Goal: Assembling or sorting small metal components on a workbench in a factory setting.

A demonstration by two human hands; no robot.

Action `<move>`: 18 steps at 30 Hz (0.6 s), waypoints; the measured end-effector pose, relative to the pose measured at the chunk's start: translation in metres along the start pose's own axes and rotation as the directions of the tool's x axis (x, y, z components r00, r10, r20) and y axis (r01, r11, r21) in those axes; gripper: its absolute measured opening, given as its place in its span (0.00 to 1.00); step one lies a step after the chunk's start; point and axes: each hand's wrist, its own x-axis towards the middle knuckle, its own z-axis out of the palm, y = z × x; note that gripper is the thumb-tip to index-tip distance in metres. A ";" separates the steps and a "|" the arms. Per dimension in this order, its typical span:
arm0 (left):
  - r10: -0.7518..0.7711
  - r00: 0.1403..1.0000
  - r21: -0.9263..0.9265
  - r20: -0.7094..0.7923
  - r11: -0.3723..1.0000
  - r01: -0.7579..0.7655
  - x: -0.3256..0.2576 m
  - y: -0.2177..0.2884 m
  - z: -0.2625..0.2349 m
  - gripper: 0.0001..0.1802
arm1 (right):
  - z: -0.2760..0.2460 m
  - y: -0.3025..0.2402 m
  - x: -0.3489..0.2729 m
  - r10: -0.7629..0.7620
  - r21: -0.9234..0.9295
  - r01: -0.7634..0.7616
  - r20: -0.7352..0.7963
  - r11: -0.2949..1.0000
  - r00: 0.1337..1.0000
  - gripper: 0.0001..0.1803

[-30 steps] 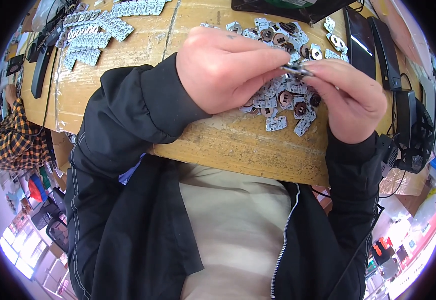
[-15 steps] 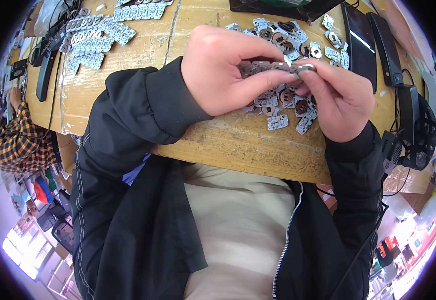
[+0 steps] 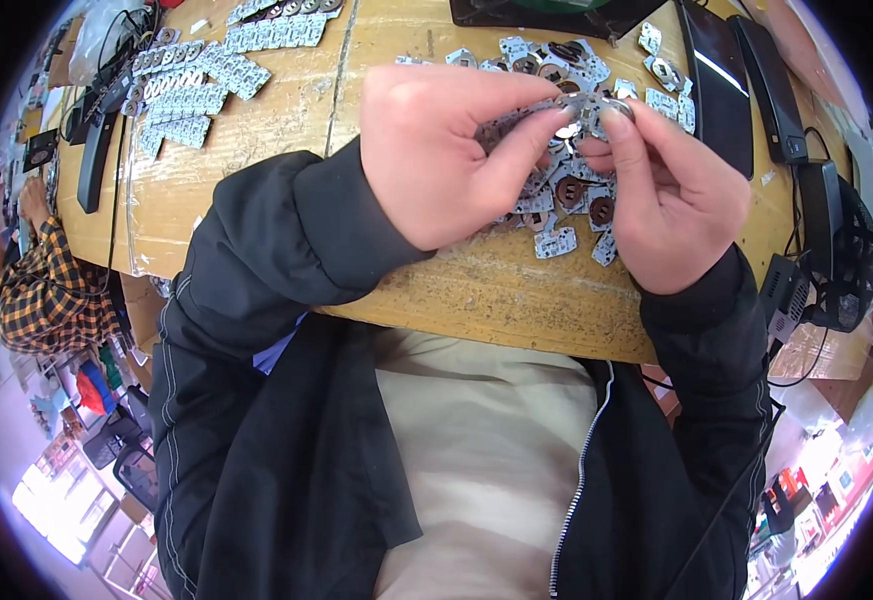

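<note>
My left hand (image 3: 437,150) is closed, thumb and forefinger pinching the edge of a small pale circuit board piece (image 3: 587,116) with a shiny round part on it. My right hand (image 3: 672,205) is also closed and pinches the piece's other end, its thumb close to the left fingertips. The fingers cover much of the piece, so whether it is one board or a joined strip cannot be seen. Below and behind both hands lies a loose pile of small circuit boards (image 3: 557,243), several with brown round battery holders (image 3: 569,192).
Neat rows of joined circuit boards (image 3: 182,100) lie at the far left of the wooden table (image 3: 497,315). At the back stands a dark frame (image 3: 557,18). Flat black devices (image 3: 717,90) and cables sit at the right. Another person in a checked shirt (image 3: 52,290) is at far left.
The held piece has tilted, so more of its face and the round shiny part show now. Both hands have shifted slightly; the fingertips are a little farther from me.
</note>
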 end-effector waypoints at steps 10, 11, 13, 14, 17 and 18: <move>0.565 0.825 0.390 0.036 0.752 -0.532 0.008 -0.016 -0.003 0.12 | -0.009 0.019 0.017 0.272 0.553 -0.357 0.233 0.753 0.934 0.12; 0.560 0.827 0.397 0.052 0.748 -0.532 0.008 -0.016 -0.003 0.12 | -0.010 0.018 0.017 0.268 0.541 -0.357 0.240 0.761 0.933 0.12; 0.567 0.823 0.397 0.045 0.746 -0.535 0.008 -0.017 -0.001 0.12 | -0.011 0.021 0.016 0.251 0.514 -0.349 0.251 0.784 0.935 0.13; 0.572 0.819 0.395 0.040 0.744 -0.539 0.009 -0.017 -0.001 0.12 | -0.012 0.023 0.015 0.237 0.486 -0.340 0.261 0.805 0.936 0.13; 0.568 0.822 0.390 0.030 0.751 -0.533 0.006 -0.020 -0.005 0.12 | -0.008 0.019 0.017 0.264 0.502 -0.377 0.284 0.779 0.922 0.13; 0.570 0.821 0.391 0.031 0.749 -0.535 0.006 -0.019 -0.005 0.12 | -0.009 0.020 0.017 0.262 0.503 -0.374 0.281 0.779 0.923 0.13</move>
